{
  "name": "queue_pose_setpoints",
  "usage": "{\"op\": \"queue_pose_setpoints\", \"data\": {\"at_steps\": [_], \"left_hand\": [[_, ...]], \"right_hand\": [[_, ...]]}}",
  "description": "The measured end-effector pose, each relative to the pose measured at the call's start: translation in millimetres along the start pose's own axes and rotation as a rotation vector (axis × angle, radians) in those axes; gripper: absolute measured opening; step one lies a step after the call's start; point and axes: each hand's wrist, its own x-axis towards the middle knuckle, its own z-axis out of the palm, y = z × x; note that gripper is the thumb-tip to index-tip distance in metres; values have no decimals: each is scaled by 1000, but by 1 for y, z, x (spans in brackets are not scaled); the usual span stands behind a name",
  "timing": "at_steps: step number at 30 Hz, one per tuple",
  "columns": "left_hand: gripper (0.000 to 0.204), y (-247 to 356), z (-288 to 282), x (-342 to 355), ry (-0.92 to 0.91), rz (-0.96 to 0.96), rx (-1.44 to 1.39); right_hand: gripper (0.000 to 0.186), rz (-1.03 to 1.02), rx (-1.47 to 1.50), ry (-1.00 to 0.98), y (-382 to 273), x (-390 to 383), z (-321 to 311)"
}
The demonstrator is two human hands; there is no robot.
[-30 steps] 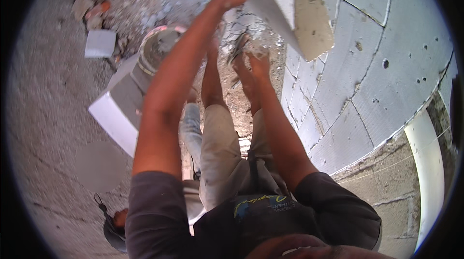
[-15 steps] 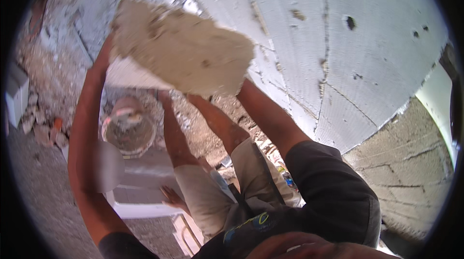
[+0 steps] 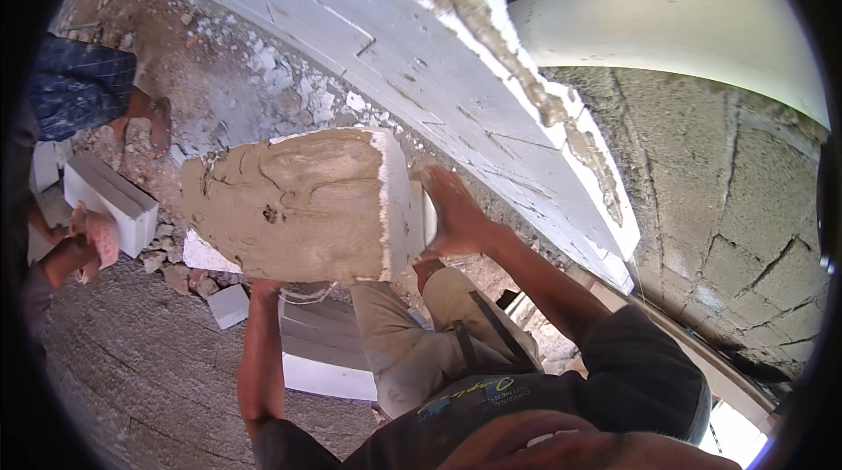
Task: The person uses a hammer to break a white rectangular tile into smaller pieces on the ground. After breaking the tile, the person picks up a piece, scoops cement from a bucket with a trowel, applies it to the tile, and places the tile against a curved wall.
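Observation:
A large white building block (image 3: 405, 207) is between my hands, its broad upper face spread with wet, brownish-grey mortar (image 3: 298, 207). My right hand (image 3: 452, 211) grips its right end, fingers bent around the edge. Between that palm and the block shows a rounded white edge (image 3: 430, 219) that I cannot make out. Beneath the block's near side, my left hand (image 3: 266, 284) supports it, with most of the fingers hidden. Beyond the block stands a white block wall (image 3: 403, 75), with rough mortar along its stepped end.
Stacked blocks (image 3: 324, 347) stand below, beside my legs. At left, a person in blue shorts holds a pinkish container (image 3: 98, 238) near another white block pair (image 3: 110, 198). Rubble (image 3: 289, 89) lies along the wall's foot. A rough grey wall (image 3: 702, 198) rises at right.
The mortar-covered block has come lower and nearer, its mortar face now turned up toward me. My view has swung, bringing the wall's end and the other person at left into sight.

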Motion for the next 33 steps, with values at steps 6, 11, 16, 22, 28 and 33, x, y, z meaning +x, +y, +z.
{"op": "queue_pose_setpoints", "data": {"at_steps": [6,11,16,22,28,33], "left_hand": [[95,96,92,-124,-102,50,-214],[89,124,184,-128,-133,-10,-548],[77,150,279,-75,-258,285,-446],[80,173,417,-27,-144,395,-771],[101,160,472,16,467,393,174],[98,154,487,21,206,330,-639]], "right_hand": [[143,40,181,-33,-115,-168,-147],[140,232,33,119,-124,-242,-187],[117,42,73,394,-110,-295,-239],[125,131,-355,628,-79,-325,-296],[110,91,-370,612,-47,-315,-320],[111,86,-208,567,-23,-295,-322]]}}
